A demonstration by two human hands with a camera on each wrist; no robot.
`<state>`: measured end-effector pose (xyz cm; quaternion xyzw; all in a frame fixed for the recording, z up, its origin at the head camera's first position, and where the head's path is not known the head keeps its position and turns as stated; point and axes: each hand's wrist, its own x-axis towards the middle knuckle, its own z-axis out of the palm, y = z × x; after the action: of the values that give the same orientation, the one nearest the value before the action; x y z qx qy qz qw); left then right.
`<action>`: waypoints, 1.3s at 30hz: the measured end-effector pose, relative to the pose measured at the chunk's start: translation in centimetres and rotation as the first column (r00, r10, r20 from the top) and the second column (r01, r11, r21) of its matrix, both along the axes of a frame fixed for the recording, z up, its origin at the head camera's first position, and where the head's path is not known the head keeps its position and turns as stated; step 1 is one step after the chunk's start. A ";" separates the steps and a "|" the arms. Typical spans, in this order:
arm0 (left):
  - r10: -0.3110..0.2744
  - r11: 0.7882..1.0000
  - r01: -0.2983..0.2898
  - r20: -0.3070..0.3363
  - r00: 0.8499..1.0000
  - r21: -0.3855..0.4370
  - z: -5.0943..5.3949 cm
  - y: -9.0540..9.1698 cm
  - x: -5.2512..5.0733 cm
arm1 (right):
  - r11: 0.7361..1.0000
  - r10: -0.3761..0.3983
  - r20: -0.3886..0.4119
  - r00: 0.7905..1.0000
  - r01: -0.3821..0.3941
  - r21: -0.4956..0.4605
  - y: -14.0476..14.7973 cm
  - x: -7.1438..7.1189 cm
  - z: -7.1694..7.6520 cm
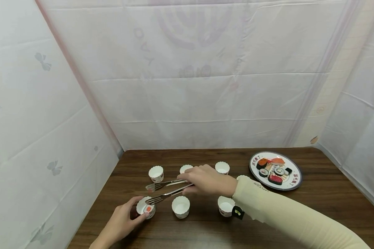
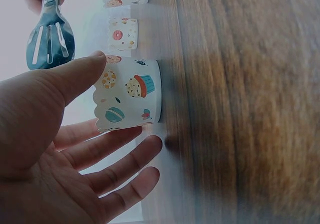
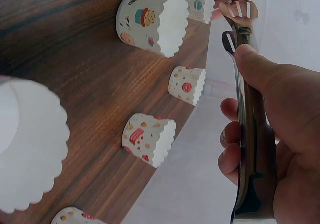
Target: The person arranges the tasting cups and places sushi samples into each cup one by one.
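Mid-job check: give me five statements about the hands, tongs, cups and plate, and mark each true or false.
1. The right hand holds metal tongs. True.
2. The left hand holds a paper cup between thumb and fingers. True.
3. That paper cup is empty. False: a sushi roll with an orange centre is in it.
4. The metal tongs are squeezed fully closed. False: their ends are apart.
5. The plate bears several sushi pieces. True.
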<state>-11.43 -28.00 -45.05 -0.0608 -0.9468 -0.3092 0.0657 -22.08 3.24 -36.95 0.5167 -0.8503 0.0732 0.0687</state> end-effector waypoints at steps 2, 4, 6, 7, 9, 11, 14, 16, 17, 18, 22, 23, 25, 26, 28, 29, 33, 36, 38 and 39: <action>-0.002 1.000 0.002 -0.002 1.000 0.003 0.0 0.0 -0.1 | 1.000 0.002 0.003 1.000 -0.002 -0.013 0.3 -0.2 0.1; -0.004 1.000 0.005 -0.010 1.000 0.006 0.0 -0.1 -0.1 | 1.000 0.008 0.004 1.000 -0.008 -0.027 0.7 -0.4 0.0; -0.008 1.000 0.008 -0.019 1.000 0.002 0.0 -0.1 -0.1 | 0.999 0.013 0.009 1.000 -0.013 -0.045 1.1 -0.5 0.0; -0.009 1.000 0.009 -0.023 1.000 -0.005 0.0 -0.2 -0.1 | 0.998 0.016 0.011 1.000 -0.015 -0.053 1.3 -0.6 0.0; -0.002 1.000 0.001 -0.029 1.000 -0.025 0.0 -0.2 -0.1 | 0.998 0.018 0.007 1.000 -0.017 -0.063 1.7 -0.8 -0.1; 0.000 0.999 -0.002 -0.039 0.999 -0.048 0.0 -0.3 -0.2 | 0.998 0.012 0.001 1.000 -0.011 -0.064 2.2 -1.0 -0.1; -0.012 0.997 0.007 -0.069 0.998 -0.077 -0.2 -0.4 -0.3 | 0.999 -0.011 -0.003 1.000 0.011 -0.053 2.9 -1.2 -0.1; -0.029 0.996 0.019 -0.109 0.994 -0.087 -0.4 -0.5 -0.3 | 0.998 -0.030 0.006 1.000 0.030 -0.047 3.5 -1.3 -0.1; -0.036 0.995 0.023 -0.135 0.990 -0.096 -0.4 -0.5 -0.3 | 0.998 -0.040 0.013 0.999 0.040 -0.045 3.8 -1.4 0.0; -0.040 0.995 0.024 -0.160 0.986 -0.100 -0.5 -0.5 -0.3 | 0.998 -0.050 0.013 0.999 0.051 -0.043 4.1 -1.4 0.0; -0.055 0.995 0.028 -0.293 0.954 -0.098 -0.6 -0.4 -0.5 | 0.996 -0.078 0.005 0.997 0.078 -0.052 5.4 -1.7 -0.1; -0.062 0.995 0.034 -0.324 0.944 -0.092 -0.6 -0.3 -0.6 | 0.995 -0.085 -0.001 0.996 0.085 -0.055 5.8 -1.8 -0.1; -0.073 0.996 0.046 -0.381 0.922 -0.078 -0.5 -0.2 -0.7 | 0.993 -0.095 -0.009 0.995 0.094 -0.067 6.5 -2.0 -0.2; -0.078 0.996 0.052 -0.405 0.911 -0.075 -0.5 -0.1 -0.7 | 0.992 -0.102 -0.013 0.995 0.100 -0.072 6.8 -2.0 -0.3; -0.083 0.996 0.060 -0.440 0.894 -0.065 -0.3 0.1 -0.8 | 0.990 -0.111 -0.026 0.993 0.109 -0.085 7.5 -2.1 -0.3; -0.081 0.996 0.059 -0.453 0.888 -0.062 -0.2 0.2 -0.9 | 0.989 -0.116 -0.028 0.993 0.113 -0.093 7.9 -2.2 -0.3; -0.070 0.998 0.059 -0.481 0.874 -0.039 0.2 0.8 -1.1 | 0.985 -0.133 -0.023 0.991 0.130 -0.117 9.3 -2.6 -0.3; -0.074 0.997 0.071 -0.490 0.868 -0.023 0.5 1.5 -1.1 | 0.981 -0.151 -0.010 0.989 0.148 -0.124 10.4 -2.8 -0.1; -0.083 0.996 0.087 -0.490 0.868 -0.015 0.5 1.9 -1.1 | 0.979 -0.162 -0.005 0.987 0.160 -0.127 11.1 -2.8 -0.1; -0.087 0.995 0.095 -0.483 0.871 -0.006 0.5 2.1 -1.1 | 0.978 -0.169 0.002 0.986 0.168 -0.128 11.5 -2.9 -0.1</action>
<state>-12.49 -25.91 -44.56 -0.1798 -0.8939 -0.2953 0.2855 -24.96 14.71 -37.02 0.4378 -0.8842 0.1191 0.1112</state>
